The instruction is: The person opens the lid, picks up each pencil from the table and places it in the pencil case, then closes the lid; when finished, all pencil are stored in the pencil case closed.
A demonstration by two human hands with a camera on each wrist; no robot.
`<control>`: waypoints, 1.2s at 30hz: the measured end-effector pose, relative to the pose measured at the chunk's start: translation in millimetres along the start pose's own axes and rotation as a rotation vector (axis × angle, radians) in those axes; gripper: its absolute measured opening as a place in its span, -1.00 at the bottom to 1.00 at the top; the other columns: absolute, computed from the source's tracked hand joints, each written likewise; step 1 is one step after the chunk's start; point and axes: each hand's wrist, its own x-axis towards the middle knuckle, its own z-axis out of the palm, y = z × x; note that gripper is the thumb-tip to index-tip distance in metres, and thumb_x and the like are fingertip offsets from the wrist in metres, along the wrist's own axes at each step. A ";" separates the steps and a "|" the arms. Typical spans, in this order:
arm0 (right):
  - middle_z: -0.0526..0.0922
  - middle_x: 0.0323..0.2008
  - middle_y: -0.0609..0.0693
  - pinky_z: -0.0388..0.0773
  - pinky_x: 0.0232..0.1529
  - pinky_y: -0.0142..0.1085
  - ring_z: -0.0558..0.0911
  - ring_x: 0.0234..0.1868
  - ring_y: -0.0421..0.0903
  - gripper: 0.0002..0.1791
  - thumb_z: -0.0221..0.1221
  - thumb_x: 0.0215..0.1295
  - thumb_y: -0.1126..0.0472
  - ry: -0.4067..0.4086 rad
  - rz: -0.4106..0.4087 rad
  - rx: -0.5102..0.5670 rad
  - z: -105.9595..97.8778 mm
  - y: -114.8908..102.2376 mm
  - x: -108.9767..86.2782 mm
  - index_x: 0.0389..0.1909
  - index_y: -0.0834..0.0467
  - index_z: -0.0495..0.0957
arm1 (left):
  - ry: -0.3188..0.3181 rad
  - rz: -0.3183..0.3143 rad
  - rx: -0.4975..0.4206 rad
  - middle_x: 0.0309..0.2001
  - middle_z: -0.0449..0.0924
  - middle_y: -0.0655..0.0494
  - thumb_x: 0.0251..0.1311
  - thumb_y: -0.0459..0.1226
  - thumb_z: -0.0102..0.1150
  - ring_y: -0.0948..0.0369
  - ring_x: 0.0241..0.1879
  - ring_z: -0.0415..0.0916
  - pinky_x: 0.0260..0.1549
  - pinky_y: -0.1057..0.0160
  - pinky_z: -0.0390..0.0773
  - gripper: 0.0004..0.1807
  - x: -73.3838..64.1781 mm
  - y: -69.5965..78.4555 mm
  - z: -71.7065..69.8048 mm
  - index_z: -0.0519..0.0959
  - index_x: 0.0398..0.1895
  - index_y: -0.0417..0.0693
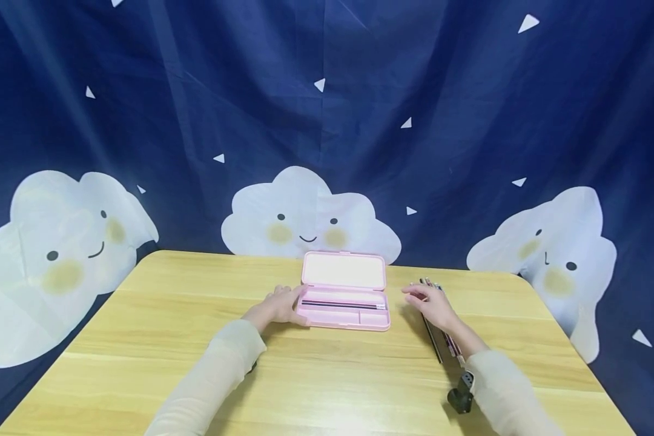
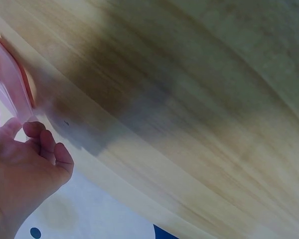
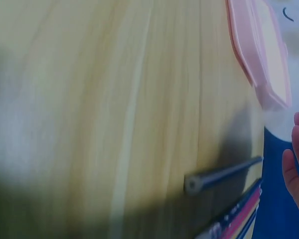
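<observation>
The table (image 1: 332, 381) is wood-grained (far corners rounded). On it lie an open pink case (image 1: 329, 317) and pencils (image 1: 433, 341)

Your head view is bright — glare whitens the yellow wood-grained tabletop (image 1: 349, 387); your wrist views look dimmer, with soft-edged shadows.

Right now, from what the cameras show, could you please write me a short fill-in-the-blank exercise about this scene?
1. The pencil case is the colour ____.
2. The person's ____ hand touches the case.
3. From the person's side, the loose pencils lie on the table to the ____ of the case.
4. The cloth behind the table is printed with smiling white ____.

Missing words: pink; left; right; clouds.
</observation>
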 end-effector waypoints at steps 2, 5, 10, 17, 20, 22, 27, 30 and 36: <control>0.60 -0.18 0.28 0.50 -0.24 -0.36 0.57 -0.21 0.04 -0.80 0.12 0.19 0.39 0.008 0.011 0.004 -4.4 -1.9 -2.2 -0.20 0.40 0.57 | 0.002 0.001 0.005 0.24 0.18 -0.37 -0.19 0.07 0.38 -0.24 0.25 0.02 0.19 -0.19 0.02 0.03 0.0 0.5 -0.6 0.11 0.37 -0.05; 0.60 -0.18 0.29 0.50 -0.22 -0.40 0.57 -0.19 -0.05 -0.80 0.11 0.20 0.39 0.012 0.027 0.017 -10.9 0.6 -5.7 -0.20 0.42 0.56 | 0.000 -0.002 0.014 0.23 0.18 -0.37 -0.20 0.08 0.37 -0.22 0.24 0.04 0.18 -0.18 0.04 0.04 -0.1 0.6 -0.9 0.11 0.37 -0.04; 0.60 -0.16 0.29 0.47 -0.24 -0.46 0.54 -0.22 -0.26 -0.77 0.10 0.22 0.35 0.028 0.056 0.042 -21.6 9.1 -12.2 -0.17 0.42 0.56 | -0.015 -0.013 0.011 0.25 0.14 -0.38 -0.20 0.10 0.37 -0.25 0.27 -0.02 0.20 -0.19 0.01 0.06 -0.2 0.6 0.2 0.09 0.38 -0.02; 0.59 -0.16 0.30 0.47 -0.28 -0.44 0.51 -0.30 -0.35 -0.75 0.09 0.24 0.33 0.030 0.095 0.015 -34.5 15.6 -22.3 -0.14 0.43 0.54 | -0.015 -0.020 0.012 0.22 0.20 -0.35 -0.20 0.08 0.38 -0.22 0.23 0.06 0.17 -0.19 0.07 0.04 0.5 2.0 -0.5 0.10 0.38 -0.02; 0.59 -0.14 0.30 0.47 -0.27 -0.45 0.53 -0.29 -0.34 -0.74 0.08 0.25 0.32 0.029 0.125 0.011 -39.0 20.6 -26.2 -0.12 0.41 0.54 | -0.018 -0.025 0.023 0.21 0.22 -0.32 -0.20 0.07 0.38 -0.18 0.19 0.10 0.14 -0.17 0.12 0.04 1.0 2.7 -0.8 0.11 0.37 -0.02; 0.59 -0.14 0.31 0.47 -0.25 -0.47 0.55 -0.26 -0.31 -0.73 0.08 0.26 0.31 0.030 0.142 0.020 -42.1 24.7 -28.9 -0.12 0.41 0.53 | -0.020 -0.030 0.034 0.20 0.24 -0.31 -0.20 0.08 0.38 -0.15 0.17 0.13 0.12 -0.15 0.15 0.04 1.3 2.9 -0.9 0.11 0.37 -0.01; 0.56 -0.12 0.35 0.44 -0.24 -0.51 0.52 -0.26 -0.38 -0.71 0.06 0.27 0.32 0.038 0.171 0.036 -50.7 33.7 -35.9 -0.09 0.45 0.50 | -0.016 -0.038 0.062 0.17 0.28 -0.28 -0.21 0.11 0.37 -0.11 0.11 0.18 0.09 -0.11 0.18 0.04 0.6 4.3 -2.1 0.11 0.37 0.00; 0.56 -0.14 0.36 0.45 -0.29 -0.48 0.48 -0.32 -0.41 -0.70 0.05 0.27 0.32 0.035 0.185 0.029 -55.0 37.2 -39.8 -0.08 0.47 0.49 | -0.018 -0.040 0.065 0.17 0.27 -0.28 -0.21 0.11 0.37 -0.11 0.12 0.17 0.10 -0.11 0.18 0.04 0.6 4.1 -1.6 0.11 0.38 0.00; 0.59 -0.34 0.21 0.42 -0.38 -0.38 0.46 -0.39 -0.24 -0.69 0.07 0.25 0.31 -0.029 0.247 -0.026 -59.5 43.0 -46.4 -0.08 0.46 0.48 | -0.026 -0.045 0.045 0.24 0.18 -0.33 -0.19 0.10 0.36 -0.20 0.24 0.05 0.17 -0.16 0.08 0.04 0.7 3.9 -1.2 0.09 0.38 0.00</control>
